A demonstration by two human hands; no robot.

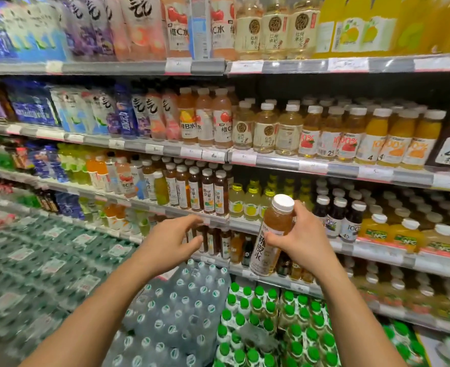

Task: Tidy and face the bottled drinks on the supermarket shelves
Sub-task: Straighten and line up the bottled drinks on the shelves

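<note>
Head view: an amber tea bottle (271,235) with a white cap is gripped by the right hand (302,238), tilted, off the shelf (218,221); the left hand (172,238) is spread, holding nothing; neighbouring bottles could be toppled if it is pushed in crooked.

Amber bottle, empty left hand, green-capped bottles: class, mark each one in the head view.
amber bottle (274,229): head view, bottle body above the label.
left hand (169,239): head view, back of hand.
green-capped bottles (271,308): head view, one green cap.

Tiered supermarket shelves (311,165), rows of bottled drinks (266,128) upright, shrink-wrapped water packs (176,308) below
</note>
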